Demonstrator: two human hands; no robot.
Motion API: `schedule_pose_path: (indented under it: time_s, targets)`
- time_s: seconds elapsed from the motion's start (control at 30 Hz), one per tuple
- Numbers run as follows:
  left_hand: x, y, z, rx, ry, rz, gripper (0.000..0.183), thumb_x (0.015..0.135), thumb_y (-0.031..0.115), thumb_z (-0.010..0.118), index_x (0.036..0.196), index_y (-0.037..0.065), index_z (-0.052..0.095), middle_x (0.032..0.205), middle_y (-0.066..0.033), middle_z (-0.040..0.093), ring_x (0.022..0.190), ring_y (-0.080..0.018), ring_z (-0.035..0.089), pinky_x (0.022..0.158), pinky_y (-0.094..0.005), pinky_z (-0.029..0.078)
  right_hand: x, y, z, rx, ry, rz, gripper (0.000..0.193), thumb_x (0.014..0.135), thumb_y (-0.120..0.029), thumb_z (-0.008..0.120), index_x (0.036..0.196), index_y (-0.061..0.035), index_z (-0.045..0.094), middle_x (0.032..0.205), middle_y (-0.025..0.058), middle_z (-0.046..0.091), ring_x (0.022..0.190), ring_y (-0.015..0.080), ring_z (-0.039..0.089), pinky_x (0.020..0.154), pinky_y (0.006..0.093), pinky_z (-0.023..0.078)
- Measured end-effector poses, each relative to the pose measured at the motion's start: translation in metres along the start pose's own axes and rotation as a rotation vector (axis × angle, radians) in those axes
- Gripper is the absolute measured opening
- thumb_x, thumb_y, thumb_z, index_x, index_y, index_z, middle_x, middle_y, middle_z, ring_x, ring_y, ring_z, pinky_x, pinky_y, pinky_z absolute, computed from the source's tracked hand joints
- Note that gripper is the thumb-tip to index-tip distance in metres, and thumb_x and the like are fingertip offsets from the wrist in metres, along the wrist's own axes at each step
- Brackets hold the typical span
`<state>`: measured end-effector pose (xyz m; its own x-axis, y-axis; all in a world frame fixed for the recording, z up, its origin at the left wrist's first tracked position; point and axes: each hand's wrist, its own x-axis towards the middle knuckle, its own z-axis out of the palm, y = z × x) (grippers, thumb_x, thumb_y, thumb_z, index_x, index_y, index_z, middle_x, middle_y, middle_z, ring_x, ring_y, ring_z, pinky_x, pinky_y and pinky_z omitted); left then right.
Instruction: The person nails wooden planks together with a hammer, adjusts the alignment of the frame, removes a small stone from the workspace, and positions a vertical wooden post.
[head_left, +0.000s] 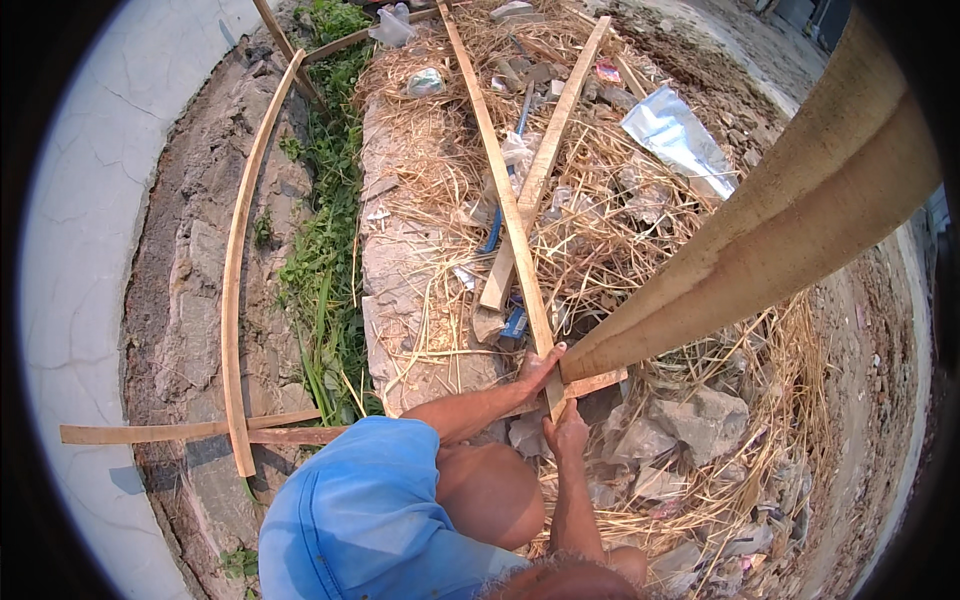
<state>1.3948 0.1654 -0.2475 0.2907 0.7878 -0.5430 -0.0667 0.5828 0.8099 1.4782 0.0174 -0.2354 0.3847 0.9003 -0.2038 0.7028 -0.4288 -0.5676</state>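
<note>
A long, narrow wooden strip (487,140) runs from the far edge down to my two hands. My left hand (538,370) is closed around it near its close end, thumb lying along the wood. At the tip of that same strip, my right hand (567,432) has its fingers wrapped round, partly hidden. Just beside my hands, a short wooden piece (598,383) lies crosswise under the strip. A thick wooden post (760,210) rises from there toward the upper right, very close to the camera. A second wooden strip (548,160) passes beneath the long one.
To the left, a curved-looking wooden batten (243,230) crosses another wooden strip (165,432) near a pale wall (80,250). Green plants (325,260) line a brick edge. Straw (440,200), rubble (700,422) and a silvery plastic sheet (680,140) cover the ground.
</note>
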Motion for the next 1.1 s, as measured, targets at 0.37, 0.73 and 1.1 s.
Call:
schedule_pose_path:
  time_s: [0.37, 0.73, 1.1]
  targets:
    - [-0.001, -0.002, 0.000, 0.020, 0.082, 0.011, 0.058, 0.086, 0.057, 0.074, 0.101, 0.001, 0.070, 0.089, -0.0079, 0.070, 0.074, -0.0167, 0.066, 0.063, -0.0351, 0.054, -0.002, 0.000, 0.004, -0.006, 0.003, -0.008, 0.061, 0.073, -0.025, 0.080, 0.121, -0.0048, 0.047, 0.092, 0.0251, 0.068, 0.087, 0.0483, 0.065, 0.074, 0.0562, 0.052]
    - [0.002, -0.002, -0.005, 0.029, 0.047, 0.001, 0.059, 0.085, 0.057, 0.075, 0.102, 0.001, 0.067, 0.088, -0.0089, 0.069, 0.074, -0.0172, 0.065, 0.064, -0.0355, 0.054, 0.000, -0.004, 0.005, 0.002, 0.016, -0.031, 0.058, 0.072, -0.025, 0.081, 0.114, -0.0025, 0.047, 0.092, 0.0250, 0.068, 0.085, 0.0474, 0.066, 0.072, 0.0555, 0.053]
    - [0.028, -0.027, -0.013, 0.040, 0.085, -0.060, 0.081, 0.080, 0.063, 0.076, 0.119, -0.004, 0.056, 0.100, -0.0159, 0.068, 0.083, -0.0241, 0.068, 0.071, -0.0376, 0.056, 0.006, -0.004, 0.006, 0.001, 0.015, -0.059, 0.059, 0.073, -0.025, 0.079, 0.117, -0.0015, 0.047, 0.092, 0.0262, 0.068, 0.085, 0.0476, 0.067, 0.072, 0.0555, 0.053]
